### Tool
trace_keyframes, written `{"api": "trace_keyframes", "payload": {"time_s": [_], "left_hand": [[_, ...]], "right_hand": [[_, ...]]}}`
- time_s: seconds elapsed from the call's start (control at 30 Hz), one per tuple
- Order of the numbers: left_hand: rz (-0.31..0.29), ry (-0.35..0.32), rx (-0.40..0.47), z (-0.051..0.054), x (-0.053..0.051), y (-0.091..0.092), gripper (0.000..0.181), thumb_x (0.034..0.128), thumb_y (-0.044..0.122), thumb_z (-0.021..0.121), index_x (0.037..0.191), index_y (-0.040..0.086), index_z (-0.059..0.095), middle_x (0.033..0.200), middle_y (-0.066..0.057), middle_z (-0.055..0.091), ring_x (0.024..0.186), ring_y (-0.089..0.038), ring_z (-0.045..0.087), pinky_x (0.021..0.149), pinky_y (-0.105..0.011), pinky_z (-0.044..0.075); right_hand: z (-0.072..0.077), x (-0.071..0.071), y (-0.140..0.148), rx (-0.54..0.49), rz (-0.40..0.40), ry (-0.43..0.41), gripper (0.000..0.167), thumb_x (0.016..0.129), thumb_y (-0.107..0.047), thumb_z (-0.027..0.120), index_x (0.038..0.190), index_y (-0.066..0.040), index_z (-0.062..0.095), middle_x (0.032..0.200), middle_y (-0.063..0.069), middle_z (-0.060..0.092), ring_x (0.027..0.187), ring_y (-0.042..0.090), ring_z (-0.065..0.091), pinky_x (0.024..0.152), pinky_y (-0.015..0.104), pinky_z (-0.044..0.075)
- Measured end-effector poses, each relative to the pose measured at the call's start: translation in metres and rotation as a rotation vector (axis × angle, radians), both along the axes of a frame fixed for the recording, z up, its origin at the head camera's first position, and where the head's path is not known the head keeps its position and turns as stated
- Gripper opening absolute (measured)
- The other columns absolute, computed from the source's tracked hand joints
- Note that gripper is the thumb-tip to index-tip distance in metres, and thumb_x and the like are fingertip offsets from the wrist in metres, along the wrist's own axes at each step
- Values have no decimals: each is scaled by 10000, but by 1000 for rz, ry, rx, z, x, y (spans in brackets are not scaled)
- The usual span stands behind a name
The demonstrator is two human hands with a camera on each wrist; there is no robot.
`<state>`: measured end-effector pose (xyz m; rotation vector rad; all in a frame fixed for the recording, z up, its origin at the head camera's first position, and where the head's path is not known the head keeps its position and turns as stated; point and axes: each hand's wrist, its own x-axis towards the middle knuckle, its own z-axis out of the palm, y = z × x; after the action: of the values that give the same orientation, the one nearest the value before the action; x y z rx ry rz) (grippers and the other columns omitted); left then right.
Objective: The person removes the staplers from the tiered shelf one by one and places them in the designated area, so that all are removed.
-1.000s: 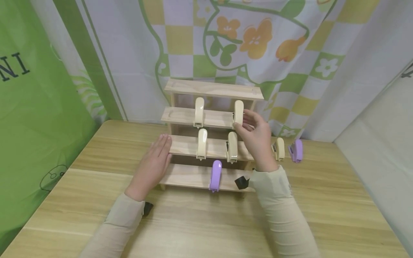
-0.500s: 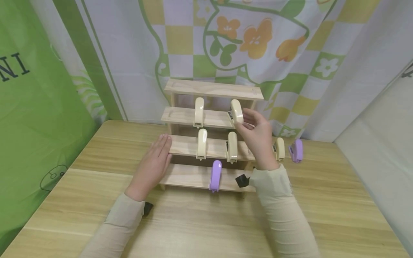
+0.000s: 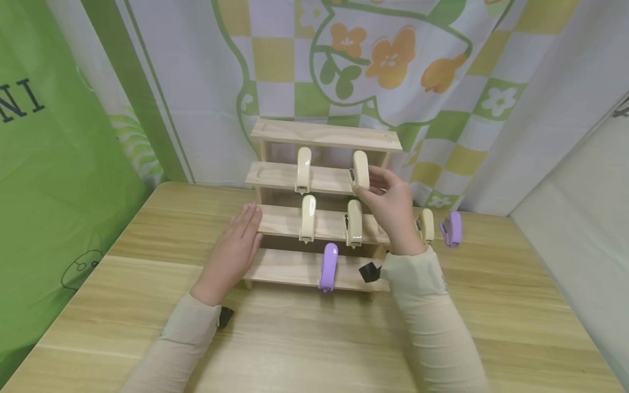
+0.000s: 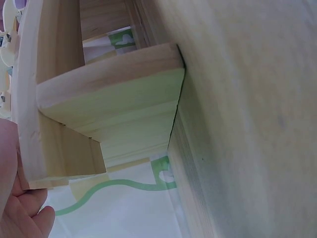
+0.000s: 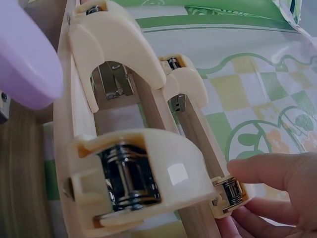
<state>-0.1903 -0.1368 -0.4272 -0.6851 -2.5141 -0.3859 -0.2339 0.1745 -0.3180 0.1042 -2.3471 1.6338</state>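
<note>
My right hand (image 3: pixel 390 204) pinches a cream stapler (image 3: pixel 361 170) at the right of the shelf's second tier from the top; in the right wrist view the fingers hold that stapler (image 5: pixel 231 196) by its end. Another cream stapler (image 3: pixel 303 170) stands left of it on the same tier. One tier lower are two more cream staplers (image 3: pixel 307 218) (image 3: pixel 354 222), and a purple stapler (image 3: pixel 328 267) is on the lowest tier. My left hand (image 3: pixel 230 254) rests with straight fingers against the left end of the wooden shelf (image 3: pixel 280 221); its fingers curve under the board in the left wrist view.
On the table (image 3: pixel 295 338), right of the shelf, stand a cream stapler (image 3: pixel 427 226) and a purple stapler (image 3: pixel 452 228). A patterned curtain (image 3: pixel 275 60) hangs behind the shelf. A thin black cable (image 3: pixel 73 266) lies at the table's left edge.
The cream stapler in my right hand shifted and turned slightly leftward, then turned back a little. My left hand has stayed at the shelf's end.
</note>
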Motion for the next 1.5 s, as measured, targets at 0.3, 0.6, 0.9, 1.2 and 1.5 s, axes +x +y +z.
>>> {"api": "trace_keyframes", "payload": {"time_s": [0.3,0.6,0.9,1.2,1.5], "left_hand": [[1,-3,-1,1,0,-1,543,1045,149,538,1500,-99,377,1568,-275,348,1480,-402,307,1218,-532,278],[15,-35,-12,4,0,0,546,1050,163,534,1503,-95,375,1570,-267,350,1480,-400,306,1201,-567,310],[14,-36,-10,4,1,0,545,1049,158,536,1501,-100,374,1571,-268,344,1482,-401,302,1205,-561,305],[10,-34,-15,3,1,0,543,1052,159,530,1500,-105,371,1571,-270,342,1484,-398,298,1222,-535,276],[15,-45,-12,5,2,1,542,1053,160,528,1498,-105,373,1570,-271,341,1484,-401,298,1230,-516,247]], "right_hand": [[1,4,5,-66,-10,-11,517,863,-42,777,1346,29,606,1264,198,669,1153,268,650,1002,244,543],[8,22,24,-57,-45,8,525,856,-39,792,1349,6,615,1279,178,666,1145,226,648,989,225,546],[5,35,53,-17,-122,15,525,851,-114,824,1340,-46,645,1267,133,683,1085,116,657,960,211,557],[-6,45,85,2,-163,-51,563,876,-138,808,1392,-60,597,1305,98,653,1105,77,630,960,145,526],[-22,50,117,61,-221,-106,588,879,-193,815,1407,-70,587,1206,-43,659,1034,20,622,833,126,566]]}}
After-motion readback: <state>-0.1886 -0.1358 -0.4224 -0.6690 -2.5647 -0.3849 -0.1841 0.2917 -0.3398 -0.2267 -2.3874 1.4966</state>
